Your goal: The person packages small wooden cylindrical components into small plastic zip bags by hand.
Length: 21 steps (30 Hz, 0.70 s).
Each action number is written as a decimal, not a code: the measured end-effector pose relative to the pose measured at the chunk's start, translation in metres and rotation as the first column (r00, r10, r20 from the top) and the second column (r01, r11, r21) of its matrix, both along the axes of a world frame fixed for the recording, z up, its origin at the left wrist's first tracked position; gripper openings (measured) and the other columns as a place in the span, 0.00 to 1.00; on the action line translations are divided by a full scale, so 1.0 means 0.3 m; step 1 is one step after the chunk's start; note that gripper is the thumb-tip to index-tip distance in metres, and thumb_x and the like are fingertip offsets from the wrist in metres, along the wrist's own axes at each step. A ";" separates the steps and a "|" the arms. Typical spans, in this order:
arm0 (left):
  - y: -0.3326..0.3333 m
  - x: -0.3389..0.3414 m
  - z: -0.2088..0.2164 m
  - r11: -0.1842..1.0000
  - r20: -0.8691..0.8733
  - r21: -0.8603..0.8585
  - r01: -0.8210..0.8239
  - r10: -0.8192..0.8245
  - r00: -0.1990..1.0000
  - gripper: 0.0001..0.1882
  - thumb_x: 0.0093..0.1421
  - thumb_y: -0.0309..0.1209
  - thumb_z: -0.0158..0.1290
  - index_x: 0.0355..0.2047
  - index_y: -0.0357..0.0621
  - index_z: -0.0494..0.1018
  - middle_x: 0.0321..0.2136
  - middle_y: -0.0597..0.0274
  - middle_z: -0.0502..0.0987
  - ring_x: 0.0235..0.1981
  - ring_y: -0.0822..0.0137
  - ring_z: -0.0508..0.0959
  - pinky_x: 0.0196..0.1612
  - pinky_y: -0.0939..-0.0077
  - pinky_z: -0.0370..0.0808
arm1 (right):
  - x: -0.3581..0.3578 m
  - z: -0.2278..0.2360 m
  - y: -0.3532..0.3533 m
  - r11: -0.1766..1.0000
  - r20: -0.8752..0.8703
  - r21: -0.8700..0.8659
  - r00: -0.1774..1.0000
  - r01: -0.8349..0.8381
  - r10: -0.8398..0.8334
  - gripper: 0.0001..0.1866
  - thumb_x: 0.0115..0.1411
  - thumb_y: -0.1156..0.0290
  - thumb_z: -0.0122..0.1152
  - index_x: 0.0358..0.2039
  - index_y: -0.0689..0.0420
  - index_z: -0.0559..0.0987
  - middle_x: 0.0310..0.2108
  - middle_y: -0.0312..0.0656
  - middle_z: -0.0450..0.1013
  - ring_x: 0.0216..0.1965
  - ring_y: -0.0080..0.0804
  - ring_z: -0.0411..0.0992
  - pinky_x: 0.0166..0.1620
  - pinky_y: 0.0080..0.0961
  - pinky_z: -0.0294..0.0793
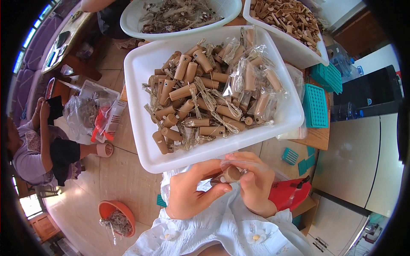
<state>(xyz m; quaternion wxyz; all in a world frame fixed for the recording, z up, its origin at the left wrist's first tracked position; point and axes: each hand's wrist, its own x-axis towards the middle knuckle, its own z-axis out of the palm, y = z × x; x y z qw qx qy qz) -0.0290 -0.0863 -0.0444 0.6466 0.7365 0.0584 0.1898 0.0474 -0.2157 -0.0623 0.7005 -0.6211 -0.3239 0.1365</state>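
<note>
Just below the near rim of a white plastic tub (147,158), my two hands meet around a small tan cylinder (232,174) with a clear plastic bag (243,164) about it. My left hand (192,187) is closed on the cylinder from the left, thumb toward its round end. From the other side my right hand (257,182) pinches the thin bag, its fingers curled. How far the cylinder sits inside the bag is hard to make out. Many similar tan cylinders (183,91) with twine bundles fill the tub, loose at left, bagged (262,104) at right.
Behind the tub stand a white basin (128,26) of twined pieces and a white bin (273,36) of small tan pieces. Teal perforated trays (316,106) sit at right. An orange bucket (102,207) is on the floor; another person (34,149) sits at left.
</note>
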 end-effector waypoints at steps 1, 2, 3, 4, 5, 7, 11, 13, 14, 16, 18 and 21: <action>0.000 0.002 0.008 0.999 -0.063 0.051 0.007 -0.004 0.998 0.21 0.43 0.28 0.61 0.38 0.36 0.68 0.28 0.55 0.76 0.30 0.65 0.78 0.31 0.80 0.75 | -0.005 -0.003 0.003 0.999 -0.069 0.032 0.997 0.043 -0.041 0.16 0.57 0.64 0.50 0.40 0.63 0.73 0.39 0.47 0.70 0.37 0.31 0.69 0.38 0.21 0.68; 0.000 0.003 0.015 0.995 -0.125 0.101 0.017 -0.005 0.992 0.20 0.42 0.27 0.61 0.37 0.37 0.69 0.27 0.55 0.76 0.29 0.65 0.78 0.30 0.80 0.75 | -0.007 -0.004 0.004 0.994 -0.139 0.062 0.987 0.087 -0.078 0.15 0.57 0.65 0.48 0.38 0.63 0.74 0.36 0.46 0.71 0.35 0.30 0.70 0.37 0.21 0.68; 0.002 -0.003 0.020 0.995 -0.124 0.100 0.021 -0.008 0.992 0.20 0.42 0.27 0.61 0.37 0.37 0.69 0.27 0.55 0.76 0.29 0.65 0.78 0.30 0.80 0.75 | -0.003 0.000 -0.002 0.994 -0.138 0.061 0.987 0.091 -0.082 0.15 0.57 0.65 0.48 0.38 0.63 0.74 0.36 0.46 0.71 0.35 0.30 0.70 0.37 0.21 0.68; 0.008 -0.015 0.022 0.981 -0.144 0.188 -0.053 0.081 0.986 0.18 0.41 0.25 0.61 0.34 0.37 0.70 0.26 0.55 0.76 0.27 0.65 0.78 0.29 0.79 0.74 | 0.003 0.006 -0.010 0.995 -0.094 -0.009 0.990 0.102 -0.102 0.13 0.57 0.68 0.48 0.38 0.62 0.75 0.35 0.45 0.71 0.35 0.29 0.70 0.36 0.21 0.68; 0.011 -0.021 0.022 0.953 -0.155 0.276 -0.122 0.170 0.973 0.16 0.40 0.23 0.61 0.31 0.38 0.72 0.25 0.55 0.76 0.25 0.65 0.77 0.27 0.79 0.74 | 0.009 0.013 -0.015 0.990 -0.049 -0.078 0.992 0.116 -0.120 0.12 0.56 0.70 0.48 0.38 0.61 0.75 0.35 0.45 0.72 0.34 0.28 0.70 0.35 0.21 0.68; 0.014 -0.015 0.028 0.904 0.007 0.371 -0.213 0.227 0.974 0.14 0.38 0.21 0.60 0.29 0.38 0.73 0.26 0.56 0.76 0.24 0.65 0.77 0.26 0.79 0.73 | 0.024 0.037 -0.009 0.990 -0.031 -0.131 0.998 0.057 -0.062 0.12 0.55 0.72 0.48 0.38 0.62 0.75 0.34 0.44 0.72 0.32 0.29 0.70 0.34 0.21 0.68; 0.007 0.010 0.031 0.787 0.250 0.529 -0.318 0.213 0.944 0.15 0.31 0.19 0.58 0.25 0.39 0.75 0.30 0.60 0.75 0.27 0.66 0.75 0.29 0.78 0.73 | 0.028 0.073 0.010 0.951 0.065 -0.295 0.991 -0.090 0.114 0.11 0.50 0.76 0.52 0.35 0.63 0.75 0.31 0.44 0.71 0.28 0.34 0.69 0.31 0.24 0.67; 0.010 0.028 0.010 0.703 0.289 0.636 -0.319 0.166 0.943 0.17 0.30 0.21 0.57 0.27 0.41 0.76 0.31 0.62 0.75 0.29 0.66 0.73 0.32 0.76 0.73 | 0.028 0.067 0.005 0.935 0.137 -0.334 0.976 -0.114 0.168 0.10 0.48 0.77 0.54 0.34 0.63 0.75 0.30 0.43 0.71 0.27 0.36 0.68 0.31 0.26 0.68; 0.015 0.028 0.012 0.703 0.289 0.636 -0.319 0.166 0.943 0.17 0.30 0.21 0.57 0.27 0.41 0.76 0.31 0.62 0.75 0.29 0.66 0.73 0.32 0.76 0.73 | 0.027 0.066 0.002 0.918 0.205 -0.373 0.953 -0.135 0.224 0.10 0.47 0.77 0.56 0.32 0.63 0.74 0.29 0.43 0.70 0.27 0.38 0.68 0.30 0.28 0.68; 0.031 0.021 0.014 0.736 0.221 0.654 -0.177 0.038 0.974 0.14 0.31 0.22 0.57 0.25 0.41 0.75 0.29 0.63 0.75 0.27 0.66 0.73 0.31 0.76 0.73 | 0.032 0.074 -0.002 0.899 0.243 -0.411 0.932 -0.153 0.270 0.09 0.46 0.77 0.56 0.31 0.63 0.74 0.28 0.42 0.70 0.27 0.38 0.67 0.30 0.29 0.68; 0.034 0.014 0.002 0.756 0.177 0.639 -0.142 0.035 0.984 0.13 0.32 0.21 0.57 0.24 0.41 0.74 0.28 0.63 0.75 0.25 0.66 0.73 0.29 0.76 0.73 | 0.035 0.077 -0.009 0.877 0.273 -0.452 0.910 -0.164 0.312 0.09 0.45 0.77 0.57 0.30 0.62 0.74 0.27 0.41 0.70 0.28 0.38 0.67 0.30 0.29 0.68; 0.021 0.002 0.009 0.819 0.111 0.561 -0.118 0.067 0.992 0.11 0.33 0.21 0.56 0.22 0.41 0.73 0.25 0.63 0.75 0.22 0.67 0.73 0.26 0.78 0.72 | 0.027 0.100 -0.019 0.825 0.285 -0.518 0.864 -0.225 0.414 0.09 0.45 0.76 0.58 0.29 0.62 0.74 0.27 0.41 0.70 0.28 0.36 0.68 0.30 0.27 0.68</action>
